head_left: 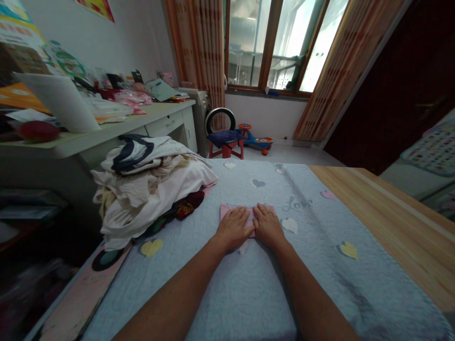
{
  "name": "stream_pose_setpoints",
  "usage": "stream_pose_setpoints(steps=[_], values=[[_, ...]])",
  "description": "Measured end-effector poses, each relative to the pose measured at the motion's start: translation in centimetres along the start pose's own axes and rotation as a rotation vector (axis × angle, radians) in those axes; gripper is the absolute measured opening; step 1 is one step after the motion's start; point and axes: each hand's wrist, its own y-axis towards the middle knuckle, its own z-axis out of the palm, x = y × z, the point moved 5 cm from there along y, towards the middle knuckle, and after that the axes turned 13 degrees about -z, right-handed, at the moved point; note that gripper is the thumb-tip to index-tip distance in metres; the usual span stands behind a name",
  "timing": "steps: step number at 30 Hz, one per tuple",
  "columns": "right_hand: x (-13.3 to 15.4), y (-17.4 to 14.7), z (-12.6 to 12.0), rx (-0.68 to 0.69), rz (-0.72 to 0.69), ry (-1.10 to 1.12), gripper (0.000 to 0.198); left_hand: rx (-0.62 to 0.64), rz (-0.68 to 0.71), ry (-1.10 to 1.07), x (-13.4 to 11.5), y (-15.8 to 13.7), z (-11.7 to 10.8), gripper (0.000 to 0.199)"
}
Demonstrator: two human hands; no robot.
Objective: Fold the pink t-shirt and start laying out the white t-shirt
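Observation:
A small folded pink cloth lies flat on the blue heart-patterned cover. My left hand rests palm down on its left part, fingers stretched forward. Beside it, my right hand lies flat on the right part, also with fingers extended. Both thumbs come close together over the middle of the cloth. Most of the cloth is hidden beneath the hands, so what kind of item it is does not show.
A heap of clothes stands on the left of the cover, near a cluttered desk. Bare wood shows along the right side. Beyond the far edge are a red stool and a blue ride-on toy.

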Motion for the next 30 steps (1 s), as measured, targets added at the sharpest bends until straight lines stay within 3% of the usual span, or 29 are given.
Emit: stream_pose_setpoints(steps=[11,14,20,30], values=[[-1.9,-0.6,-0.1,0.079,0.15,0.025,0.071,0.079,-0.019,0.01,0.0,0.1,0.0,0.06],[-2.4,-0.8,-0.2,0.044,0.194,0.013,0.077,0.092,-0.016,0.012,0.0,0.2,0.0,0.061],[-1.5,-0.4,-0.7,-0.15,0.108,0.013,0.051,0.093,-0.028,0.015,-0.1,0.2,-0.1,0.061],[-0.2,0.0,0.2,-0.006,0.046,-0.047,0.049,0.06,-0.025,0.02,-0.1,0.2,0.2,0.058]])
